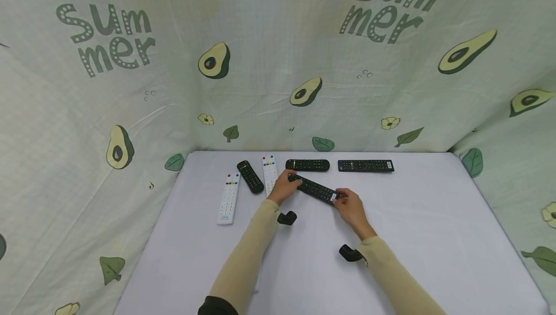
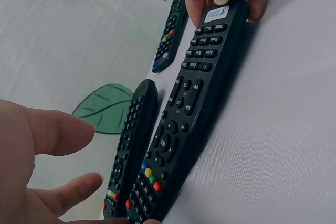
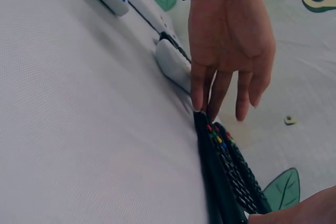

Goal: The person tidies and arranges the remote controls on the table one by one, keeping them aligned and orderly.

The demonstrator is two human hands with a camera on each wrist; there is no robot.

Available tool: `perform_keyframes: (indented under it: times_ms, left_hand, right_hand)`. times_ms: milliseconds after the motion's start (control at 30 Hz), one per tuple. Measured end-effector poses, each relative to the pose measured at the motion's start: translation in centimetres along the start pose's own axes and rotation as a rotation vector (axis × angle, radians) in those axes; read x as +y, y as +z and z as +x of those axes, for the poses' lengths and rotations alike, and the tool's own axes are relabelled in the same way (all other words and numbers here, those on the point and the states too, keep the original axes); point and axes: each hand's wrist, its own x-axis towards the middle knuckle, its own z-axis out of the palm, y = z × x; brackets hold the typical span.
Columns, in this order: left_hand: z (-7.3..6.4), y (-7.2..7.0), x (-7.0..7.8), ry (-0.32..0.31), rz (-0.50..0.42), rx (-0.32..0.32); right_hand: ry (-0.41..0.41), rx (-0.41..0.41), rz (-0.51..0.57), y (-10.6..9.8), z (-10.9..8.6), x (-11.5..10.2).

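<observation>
A black remote control [image 1: 316, 189] lies slantwise between my two hands near the middle of the table. At its far-left end, my left hand [image 1: 283, 188] pinches it with the fingertips; coloured buttons show near that end in the left wrist view. My right hand [image 1: 351, 210] grips the opposite end, thumb on top beside a white label [image 2: 217, 13]. Close behind the held remote is a second black remote [image 1: 307, 165]. A white remote [image 1: 270, 171] is partly covered by my left hand.
Left of my hands are a tilted black remote [image 1: 250, 177] and a white remote [image 1: 229, 199]. Another black remote [image 1: 366, 166] lies at the back right. Patterned cloth [image 1: 260, 112] rises behind the white table [image 1: 434, 238]. Black mounts stick out at both wrists.
</observation>
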Motion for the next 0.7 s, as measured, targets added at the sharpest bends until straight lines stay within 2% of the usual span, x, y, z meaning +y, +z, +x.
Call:
perform_keyframes:
  times_ms: [200, 467, 700]
  left_hand:
    - [-0.1, 0.2, 0.2, 0.008, -0.025, 0.016]
    - [-0.2, 0.1, 0.0, 0.073, -0.099, 0.103]
    - [-0.8, -0.2, -0.1, 0.08, -0.211, 0.081]
  right_hand:
    - [0.028, 0.018, 0.014, -0.6, -0.3, 0.4]
    - [0.058, 0.0, 0.058, -2.1, -1.6, 0.4]
    - [0.087, -0.033, 0.097, -3.2, -3.2, 0.2]
